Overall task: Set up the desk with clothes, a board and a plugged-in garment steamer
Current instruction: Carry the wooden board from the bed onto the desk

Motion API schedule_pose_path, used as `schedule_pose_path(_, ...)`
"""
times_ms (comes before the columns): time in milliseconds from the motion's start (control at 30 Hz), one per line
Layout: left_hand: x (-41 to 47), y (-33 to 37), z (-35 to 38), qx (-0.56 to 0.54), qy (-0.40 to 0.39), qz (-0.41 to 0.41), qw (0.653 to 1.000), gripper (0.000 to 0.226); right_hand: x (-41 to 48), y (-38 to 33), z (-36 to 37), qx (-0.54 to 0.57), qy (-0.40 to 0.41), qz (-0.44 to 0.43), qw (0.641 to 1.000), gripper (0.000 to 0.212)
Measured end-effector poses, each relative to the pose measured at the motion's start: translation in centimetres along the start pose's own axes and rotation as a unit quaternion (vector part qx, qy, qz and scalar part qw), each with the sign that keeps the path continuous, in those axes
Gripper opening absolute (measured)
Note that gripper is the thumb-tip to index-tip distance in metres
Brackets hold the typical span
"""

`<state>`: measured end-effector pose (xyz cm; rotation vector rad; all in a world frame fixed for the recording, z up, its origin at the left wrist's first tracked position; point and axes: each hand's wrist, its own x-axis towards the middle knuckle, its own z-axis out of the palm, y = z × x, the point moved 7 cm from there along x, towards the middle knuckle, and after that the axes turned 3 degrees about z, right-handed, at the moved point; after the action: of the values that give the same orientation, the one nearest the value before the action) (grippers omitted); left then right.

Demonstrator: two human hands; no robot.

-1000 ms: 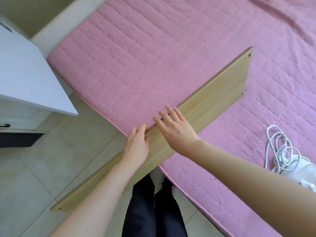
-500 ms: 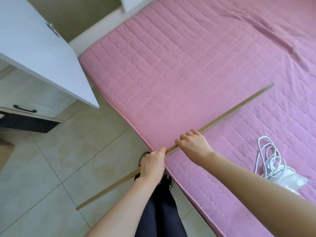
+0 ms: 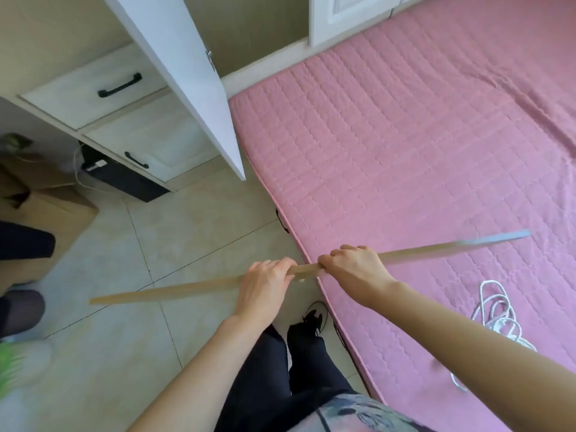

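One board in view, edge-on to the camera, so it reads as a thin tan strip. It's held in the air across the near edge of the pink mattress. Its left end is over the tiled floor; its right end is over the mattress and blurred.

Two hands on it, both near mid-length, just beside each other, not touching.
- Left hand: fingers curled over the top edge, gripping.
- Right hand: same grip, fingers wrapped over the edge, knuckles up.

One coil of white cord lies on the mattress close to its near edge, right of the right forearm and apart from the board. I can't tell what it's attached to.

Left of the mattress:
- One white door panel, swung open.
- Two white drawers, upper drawer and lower drawer, one black handle each.
- One black box on the floor under the lower drawer.
- One cardboard box at far left.

Two dark-trousered legs below the hands, and one black shoe.
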<state>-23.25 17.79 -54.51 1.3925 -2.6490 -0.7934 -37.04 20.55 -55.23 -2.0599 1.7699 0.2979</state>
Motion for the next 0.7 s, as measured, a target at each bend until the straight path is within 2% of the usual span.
schedule_pose_path(133,-2.7,-1.2,-4.9,0.017,0.056,-0.003,0.998,0.016,-0.4,-3.4,-3.1,0.016,0.045,-0.008,0.999,0.024)
schedule_pose_path(267,-5.3,-2.2,-9.1,0.037,0.112,0.009,0.993,0.017,-0.7,-6.7,-5.8,0.059,0.115,-0.012,0.992,0.005)
schedule_pose_path(433,-9.3,-3.2,-13.5,0.066,0.166,-0.009,0.984,0.017,-1.8,-11.1,-9.6,0.08,0.194,-0.029,0.977,0.005)
schedule_pose_path(700,-16.4,-6.8,-17.8,0.065,0.216,-0.059,0.972,0.016,-3.1,-19.4,-12.0,0.071,0.257,-0.068,0.962,0.007)
